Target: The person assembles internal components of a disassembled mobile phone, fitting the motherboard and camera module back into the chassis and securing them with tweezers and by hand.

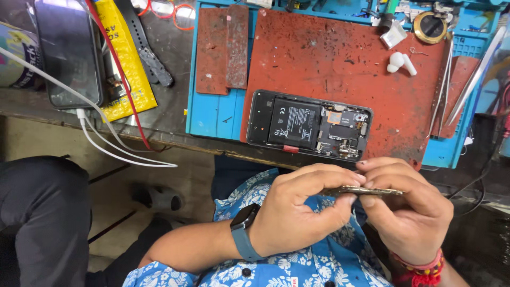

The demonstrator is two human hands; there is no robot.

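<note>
Both hands are working close to the body, over the blue floral shirt [297, 266]. Left hand [297, 212], w/ a dark watch [243, 231], and right hand [409, 204] are each pinching shut on a thin metal plate [364, 190] held edge-on btwn them. Just beyond, an opened phone [308, 126] is lying on the red mat [345, 64]; white earbuds [401, 61] are resting farther back on the surface [170, 119].

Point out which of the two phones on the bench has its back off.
The opened phone lying on the red mat, just beyond both hands, shows its black battery and circuit boards. The other phone, far left, is closed with a white cable plugged in.
</note>
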